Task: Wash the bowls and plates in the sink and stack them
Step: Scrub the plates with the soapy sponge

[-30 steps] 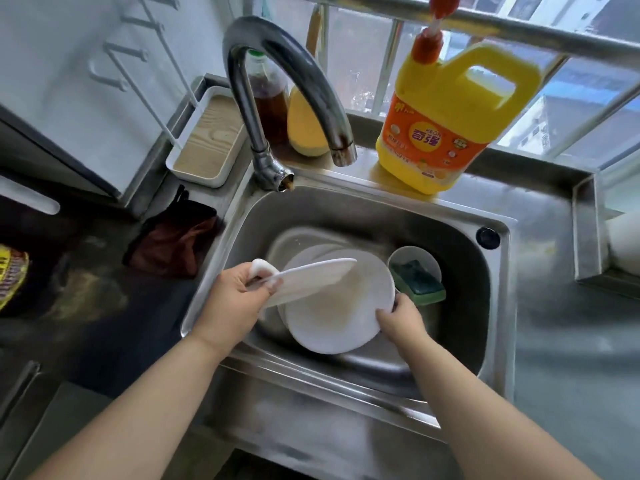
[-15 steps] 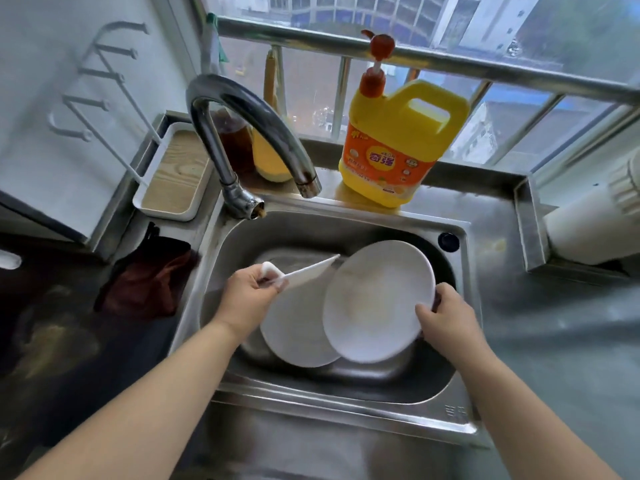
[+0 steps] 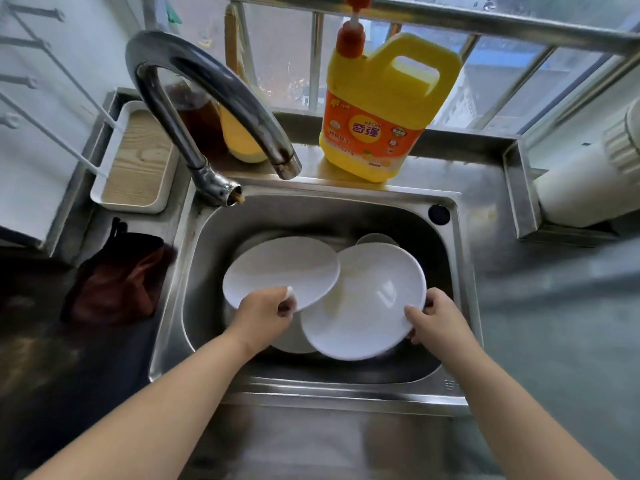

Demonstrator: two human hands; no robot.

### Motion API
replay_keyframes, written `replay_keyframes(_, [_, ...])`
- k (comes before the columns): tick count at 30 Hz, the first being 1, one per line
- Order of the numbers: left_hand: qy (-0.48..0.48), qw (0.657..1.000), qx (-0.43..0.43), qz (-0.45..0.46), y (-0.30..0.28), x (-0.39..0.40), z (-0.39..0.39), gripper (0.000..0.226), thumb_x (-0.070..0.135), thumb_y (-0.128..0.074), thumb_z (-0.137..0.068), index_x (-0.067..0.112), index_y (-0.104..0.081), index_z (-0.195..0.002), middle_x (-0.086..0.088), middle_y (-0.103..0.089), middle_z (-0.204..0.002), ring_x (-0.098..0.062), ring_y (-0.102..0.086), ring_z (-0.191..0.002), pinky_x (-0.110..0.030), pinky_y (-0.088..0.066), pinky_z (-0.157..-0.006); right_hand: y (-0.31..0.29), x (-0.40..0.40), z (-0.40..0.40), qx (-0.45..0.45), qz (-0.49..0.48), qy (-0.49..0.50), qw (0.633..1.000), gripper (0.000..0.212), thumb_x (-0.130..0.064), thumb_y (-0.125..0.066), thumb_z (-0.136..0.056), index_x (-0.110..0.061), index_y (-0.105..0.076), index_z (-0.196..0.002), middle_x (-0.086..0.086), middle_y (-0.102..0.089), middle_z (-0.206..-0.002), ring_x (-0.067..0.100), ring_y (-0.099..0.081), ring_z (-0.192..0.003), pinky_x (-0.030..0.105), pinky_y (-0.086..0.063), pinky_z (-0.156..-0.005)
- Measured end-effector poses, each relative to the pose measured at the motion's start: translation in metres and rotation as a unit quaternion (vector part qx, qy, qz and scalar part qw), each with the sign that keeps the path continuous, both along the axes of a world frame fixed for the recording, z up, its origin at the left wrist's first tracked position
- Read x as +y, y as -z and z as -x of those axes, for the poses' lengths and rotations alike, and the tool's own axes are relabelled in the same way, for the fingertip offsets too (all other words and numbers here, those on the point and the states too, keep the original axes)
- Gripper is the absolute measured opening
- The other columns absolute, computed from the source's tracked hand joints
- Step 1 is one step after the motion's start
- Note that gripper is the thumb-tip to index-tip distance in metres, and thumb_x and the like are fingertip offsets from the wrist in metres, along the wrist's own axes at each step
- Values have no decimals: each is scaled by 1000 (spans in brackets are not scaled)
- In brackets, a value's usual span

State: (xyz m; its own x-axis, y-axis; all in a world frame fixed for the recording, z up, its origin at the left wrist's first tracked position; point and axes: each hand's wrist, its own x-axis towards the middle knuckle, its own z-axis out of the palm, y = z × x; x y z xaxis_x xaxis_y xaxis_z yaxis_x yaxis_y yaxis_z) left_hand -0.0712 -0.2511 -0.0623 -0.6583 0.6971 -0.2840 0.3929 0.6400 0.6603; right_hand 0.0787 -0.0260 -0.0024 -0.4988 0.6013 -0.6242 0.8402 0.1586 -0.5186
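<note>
- Stainless steel all round: the sink (image 3: 460,271) takes up the middle of the counter, with the curved tap (image 3: 221,91) arching over its back left corner.
- Yellow detergent jug (image 3: 377,109) with an orange label and red pump stands on the ledge behind the basin, by the window bars.
- The right-hand plate (image 3: 367,306), white and tilted, sits over the basin's right half; its left part lies under the rim of the other plate.
- The left-hand plate (image 3: 280,268), also white, is lifted above the basin's left half and overlaps the first one.
- A further white dish (image 3: 294,341) lies lower in the basin, mostly hidden beneath both.
- The right hand (image 3: 436,320) grips the right-hand plate at its near right rim, thumb on top, fingers curled under.
- The left hand (image 3: 263,313) pinches the near rim of the left-hand plate, thumb over the edge.
</note>
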Motion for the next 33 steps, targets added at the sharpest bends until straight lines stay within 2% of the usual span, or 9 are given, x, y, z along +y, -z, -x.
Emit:
replay_keyframes(4, [-2, 998, 59, -28, -1, -5, 6, 14, -2, -64, -74, 11, -58, -72, 0, -58, -66, -21, -56, -65, -40, -51, -62, 3, -11, 12, 17, -1, -46, 999, 41, -19, -53, -94, -20, -35, -131, 4, -61, -103, 20, -63, -78, 28, -50, -61])
replay_keyframes(6, [-36, 997, 56, -43, -3, -7, 13, 14, -1, -66, -73, 11, -60, -74, 1, -60, -68, -20, -57, -67, -38, -51, -63, 3, -16, 20, 18, -7, -87, 996, 73, -18, -51, -94, -29, -6, -150, 3, -60, -99, 18, -62, -77, 28, -49, -62])
replay_keyframes(7, [-52, 996, 49, -53, -4, -8, 15, 14, -1, -67, -73, 11, -61, -75, 2, -60, -69, -19, -58, -68, -35, -51, -65, 2, -19, 24, 18, -5, -104, 994, 82, -18, -51, -95, -35, 7, -150, 3, -60, -96, 18, -63, -75, 29, -52, -62])
replay_keyframes(9, [-82, 994, 31, -72, -9, -10, 18, 15, -1, -67, -75, 13, -61, -76, 5, -61, -70, -15, -59, -70, -29, -49, -67, 1, -26, 34, 30, 6, -114, 993, 86, -17, -50, -95, -44, 14, -146, 4, -62, -90, 20, -65, -70, 35, -58, -66])
replay_keyframes(12, [-105, 990, 11, -90, -14, -11, 17, 20, 0, -68, -77, 18, -60, -75, 7, -62, -70, -10, -59, -70, -22, -47, -68, 1, -38, 48, 51, 36, -116, 991, 80, -14, -49, -95, -51, 2, -146, 4, -63, -80, 15, -66, -64, 27, -57, -65])
replay_keyframes(17, [-108, 990, 0, -94, -14, -15, 11, 16, 0, -68, -77, 14, -61, -74, 4, -62, -69, -14, -60, -69, -30, -50, -67, 14, -59, 72, 52, 58, -164, 983, 71, -13, -45, -91, -60, -21, -139, 3, -66, -64, 11, -62, -57, 22, -54, -61])
replay_keyframes(22, [-111, 988, -14, -104, -14, -18, 12, 14, 1, -69, -77, 13, -61, -74, 1, -61, -69, -17, -59, -70, -34, -50, -67, 24, -66, 98, 78, 99, -159, 979, 56, -7, -44, -87, -40, -50, -133, 2, -66, -59, 13, -67, -59, 21, -56, -64])
replay_keyframes(27, [-130, 984, -47, -111, -9, -20, 12, 15, 4, -70, -76, 14, -59, -73, 1, -60, -67, -17, -58, -68, -35, -49, -65, 24, -64, 124, 58, 120, -138, 981, 29, -9, -46, -90, -19, -66, -107, 6, -70, -65, 14, -71, -61, 20, -57, -62])
replay_keyframes(33, [-129, 984, -61, -108, -6, -21, 11, 13, 5, -72, -77, 13, -62, -75, 4, -62, -68, -13, -59, -68, -34, -51, -68, 27, -66, 131, 28, 166, -126, 978, 24, -4, -52, -88, -14, -69, -100, 13, -67, -96, 16, -72, -68, 18, -55, -56])
